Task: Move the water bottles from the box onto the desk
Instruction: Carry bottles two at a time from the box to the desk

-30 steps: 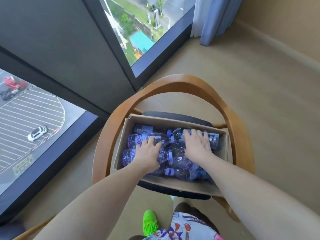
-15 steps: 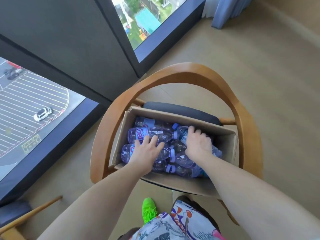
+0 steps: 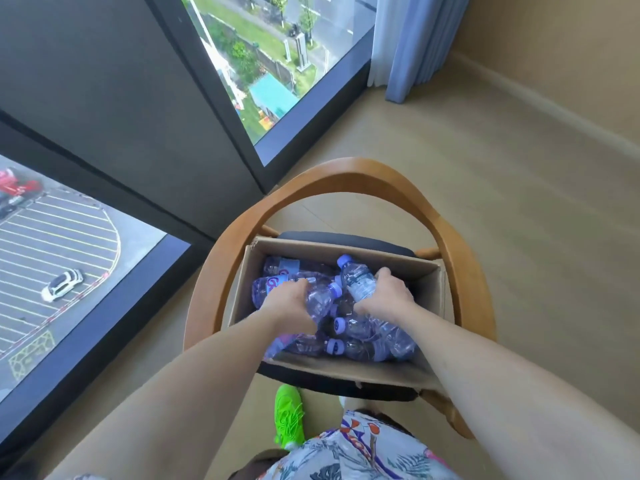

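Both hands down in box [image 3: 429,289], box sitting on chair [image 3: 346,174] seat by window [image 3: 277,46]. Left hand [image 3: 289,308] curled round bottle [image 3: 320,301], cap pointing right. Right hand [image 3: 384,299] wrapped round second bottle [image 3: 358,277], cap tilted up toward far left. More bottles [image 3: 360,341] lying loose in box beneath, purple caps showing. Green shoe [image 3: 289,415] on floor below chair. Desk out of shot.
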A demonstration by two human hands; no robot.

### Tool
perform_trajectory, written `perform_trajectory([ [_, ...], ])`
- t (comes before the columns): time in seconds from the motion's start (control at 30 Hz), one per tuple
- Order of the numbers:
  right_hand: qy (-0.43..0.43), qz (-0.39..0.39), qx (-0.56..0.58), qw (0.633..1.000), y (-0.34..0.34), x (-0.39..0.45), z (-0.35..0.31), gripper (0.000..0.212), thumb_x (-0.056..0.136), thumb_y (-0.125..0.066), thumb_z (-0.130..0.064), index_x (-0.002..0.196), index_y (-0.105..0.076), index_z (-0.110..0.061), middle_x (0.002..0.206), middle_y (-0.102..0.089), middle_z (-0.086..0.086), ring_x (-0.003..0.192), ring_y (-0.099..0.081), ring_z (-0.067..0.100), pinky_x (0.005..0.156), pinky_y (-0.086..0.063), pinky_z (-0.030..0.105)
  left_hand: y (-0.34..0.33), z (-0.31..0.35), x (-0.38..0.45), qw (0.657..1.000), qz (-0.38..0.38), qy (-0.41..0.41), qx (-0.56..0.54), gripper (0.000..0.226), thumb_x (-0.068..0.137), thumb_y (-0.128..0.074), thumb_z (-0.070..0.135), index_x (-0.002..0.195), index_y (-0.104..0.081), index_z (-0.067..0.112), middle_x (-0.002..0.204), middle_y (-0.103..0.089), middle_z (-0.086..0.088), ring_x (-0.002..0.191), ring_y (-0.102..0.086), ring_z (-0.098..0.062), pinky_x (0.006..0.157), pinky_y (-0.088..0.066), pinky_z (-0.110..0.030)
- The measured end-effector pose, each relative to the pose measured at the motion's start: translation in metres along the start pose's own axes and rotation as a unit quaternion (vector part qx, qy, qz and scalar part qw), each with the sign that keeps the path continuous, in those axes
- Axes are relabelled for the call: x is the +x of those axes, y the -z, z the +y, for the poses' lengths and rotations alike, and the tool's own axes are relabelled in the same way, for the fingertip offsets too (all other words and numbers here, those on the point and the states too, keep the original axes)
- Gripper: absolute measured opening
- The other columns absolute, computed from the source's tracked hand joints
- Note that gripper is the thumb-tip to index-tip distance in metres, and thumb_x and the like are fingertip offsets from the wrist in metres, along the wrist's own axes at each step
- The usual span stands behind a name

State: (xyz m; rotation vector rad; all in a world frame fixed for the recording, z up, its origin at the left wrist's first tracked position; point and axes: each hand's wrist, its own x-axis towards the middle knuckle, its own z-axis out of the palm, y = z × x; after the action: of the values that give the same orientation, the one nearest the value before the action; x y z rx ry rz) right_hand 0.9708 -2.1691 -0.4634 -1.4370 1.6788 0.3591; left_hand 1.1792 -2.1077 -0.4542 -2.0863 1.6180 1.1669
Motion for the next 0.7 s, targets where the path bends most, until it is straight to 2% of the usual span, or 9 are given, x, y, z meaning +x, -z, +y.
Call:
perform_trajectory([
  [0.07,-0.015,-0.012,0.093,0.996,0.009,-0.016,-0.004,0.072,0.05,-0.084,-0.035,0.11,-0.048,-0.018,0.105,-0.06,0.002,0.095,-0.061,0.023,0.077,-0.054,0.038,0.016,0.005,-0.004,0.996,0.0,0.033,-0.084,0.073,0.056,-0.083,0.037,0.122,-0.057,0.02,0.1,-0.058,0.007,0.093,-0.058,-0.016,0.066,-0.05,-0.029],
  [0.13,-0.016,-0.017,0.196,0.98,0.016,-0.034,-0.008,0.063,0.053,-0.085,-0.03,0.106,-0.055,-0.016,0.102,-0.065,0.005,0.091,-0.065,0.023,0.075,-0.056,0.037,0.032,0.011,-0.009,0.985,0.007,0.048,-0.163,0.071,0.053,-0.084,0.04,0.118,-0.059,0.026,0.104,-0.06,0.007,0.089,-0.059,-0.012,0.064,-0.053,-0.026],
  [0.2,-0.004,-0.019,0.313,0.95,0.022,-0.054,-0.014,0.05,0.061,-0.086,-0.02,0.104,-0.063,-0.009,0.096,-0.07,0.008,0.087,-0.068,0.025,0.077,-0.055,0.04,0.049,0.016,-0.013,0.97,0.013,0.044,-0.237,0.065,0.056,-0.089,0.035,0.114,-0.061,0.029,0.102,-0.062,0.006,0.083,-0.061,-0.007,0.058,-0.051,-0.023],
  [0.27,0.004,-0.028,0.429,0.903,0.028,-0.076,-0.02,0.043,0.066,-0.081,-0.015,0.105,-0.07,0.0,0.093,-0.071,0.011,0.085,-0.067,0.026,0.078,-0.055,0.039,0.067,0.021,-0.022,0.955,0.013,0.031,-0.294,0.04,0.058,-0.09,0.032,0.09,-0.067,0.025,0.092,-0.064,0.002,0.076,-0.06,-0.008,0.058,-0.054,-0.025],
  [0.4,0.034,-0.065,0.585,0.808,0.039,-0.125,-0.032,0.051,0.059,-0.074,-0.023,0.105,-0.065,-0.003,0.09,-0.064,0.013,0.081,-0.061,0.031,0.08,-0.05,0.045,0.098,0.04,-0.058,0.924,-0.03,0.003,-0.381,0.034,0.064,-0.083,0.027,0.092,-0.075,0.01,0.104,-0.071,-0.018,0.083,-0.066,-0.027,0.078,-0.055,-0.034],
  [0.5,0.068,-0.034,0.634,0.769,0.043,-0.16,-0.037,0.044,0.079,-0.08,-0.039,0.107,-0.067,-0.008,0.096,-0.071,0.016,0.084,-0.069,0.033,0.083,-0.054,0.044,0.116,0.056,-0.093,0.899,-0.076,-0.033,-0.43,0.045,0.069,-0.077,0.024,0.11,-0.071,0.006,0.11,-0.074,-0.024,0.098,-0.073,-0.037,0.099,-0.056,-0.044],
  [0.57,0.071,0.03,0.647,0.759,0.045,-0.182,-0.039,0.051,0.076,-0.083,-0.047,0.109,-0.067,-0.011,0.093,-0.071,0.014,0.079,-0.069,0.031,0.08,-0.056,0.043,0.124,0.067,-0.115,0.873,-0.108,-0.084,-0.468,0.042,0.074,-0.076,0.021,0.112,-0.069,0.002,0.1,-0.076,-0.021,0.089,-0.074,-0.037,0.086,-0.06,-0.04],
  [0.63,0.08,0.07,0.662,0.742,0.045,-0.206,-0.038,0.049,0.077,-0.084,-0.042,0.108,-0.064,-0.01,0.088,-0.066,0.016,0.073,-0.065,0.031,0.075,-0.056,0.043,0.128,0.076,-0.137,0.852,-0.142,-0.15,-0.481,0.037,0.08,-0.083,0.026,0.106,-0.07,0.003,0.089,-0.075,-0.018,0.077,-0.073,-0.032,0.069,-0.061,-0.035],
  [0.7,0.074,0.12,0.681,0.719,0.045,-0.232,-0.031,0.042,0.077,-0.084,-0.032,0.106,-0.065,-0.007,0.08,-0.066,0.016,0.065,-0.065,0.031,0.065,-0.056,0.039,0.129,0.087,-0.159,0.854,-0.137,-0.207,-0.458,0.043,0.074,-0.092,0.032,0.1,-0.071,0.004,0.08,-0.076,-0.013,0.07,-0.075,-0.028,0.06,-0.058,-0.032],
])
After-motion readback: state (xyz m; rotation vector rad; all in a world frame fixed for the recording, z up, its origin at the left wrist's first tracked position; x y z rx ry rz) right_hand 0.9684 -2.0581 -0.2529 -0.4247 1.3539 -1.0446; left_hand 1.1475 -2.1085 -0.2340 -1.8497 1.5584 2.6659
